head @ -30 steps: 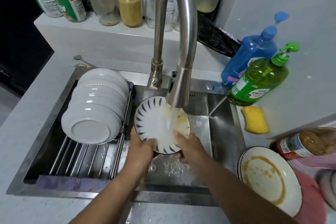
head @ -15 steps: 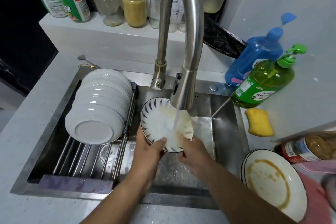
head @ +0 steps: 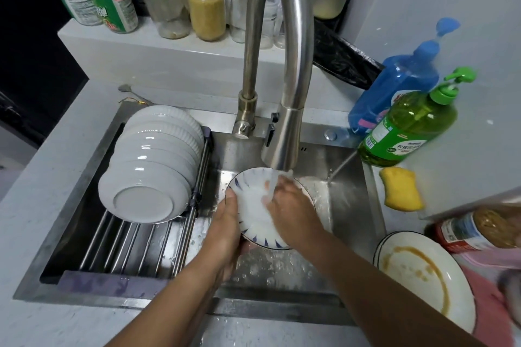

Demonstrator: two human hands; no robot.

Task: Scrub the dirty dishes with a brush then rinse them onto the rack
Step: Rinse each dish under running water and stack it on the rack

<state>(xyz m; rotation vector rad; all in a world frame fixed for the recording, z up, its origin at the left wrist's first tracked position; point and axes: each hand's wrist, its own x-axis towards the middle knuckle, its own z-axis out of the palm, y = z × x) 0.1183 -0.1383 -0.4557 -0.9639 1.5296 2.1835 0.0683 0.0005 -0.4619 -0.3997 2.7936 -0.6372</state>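
My left hand [head: 225,222] grips the near-left rim of the blue-patterned plate [head: 253,214], thumb on the face, the other fingers curled out of sight behind it. My right hand [head: 293,205] lies flat on the plate's right half with fingers fairly straight, rubbing the wet face, holding nothing that I can see. No brush shows anywhere. The plate is tilted up towards me over the sink [head: 349,222], between my two hands, with its top edge under the faucet [head: 282,70] and the stream [head: 272,183] striking just beyond my right fingers.

The move ahead, as I judge it, turns on one relation: the rack [head: 132,242] lies directly to the left of my left hand, near it, with open bars on the near side of the stack of white bowls [head: 152,166]. The left hand is the nearer one and already has the rim, so it looks best placed to carry the plate across.

To the right of my right arm, on the surface, a plate with brown sauce rings [head: 423,276] waits unwashed, its far edge cut off by the frame. Beyond it sit a yellow sponge [head: 401,189], a green soap bottle [head: 408,127] and a blue bottle [head: 394,84].

My right hand covers much of the plate, so I cannot tell whether any residue remains beneath it; the water blurs the rest.
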